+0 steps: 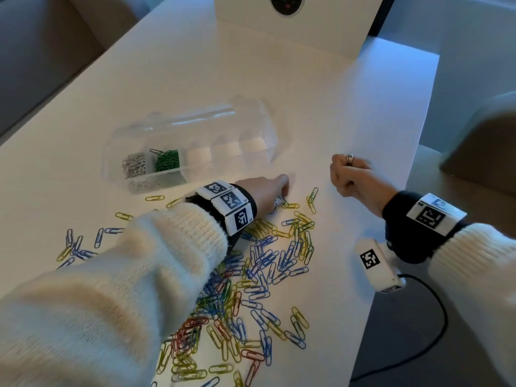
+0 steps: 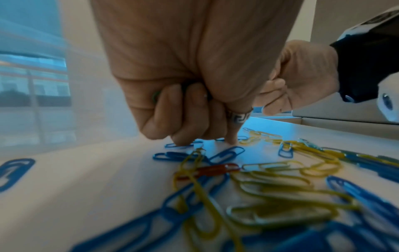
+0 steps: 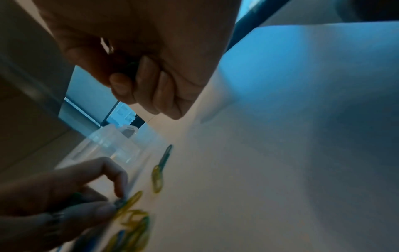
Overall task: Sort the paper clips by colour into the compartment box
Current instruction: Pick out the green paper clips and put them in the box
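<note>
The clear compartment box [image 1: 252, 114] lies at left-centre with its lid open. One end cell holds silver clips [image 1: 134, 164] and the one beside it green clips [image 1: 166, 160]; the other cells look empty. A loose pile of blue, yellow, red and green paper clips [image 1: 262, 263] spreads in front of it. My left hand [image 1: 282, 191] is at the pile's far edge, fingertips [image 2: 185, 141] down on a clip, and a green clip [image 2: 156, 97] shows inside its curled fingers. My right hand [image 1: 343, 177] hovers as a fist to the right, with something dark green [image 3: 131, 67] between its fingers.
A white upright stand [image 1: 296, 23] with a dark round window is at the table's far end. A white tagged device [image 1: 379, 269] with a black cable [image 1: 435, 308] lies by the right table edge. A chair [image 1: 480, 141] stands beyond that edge.
</note>
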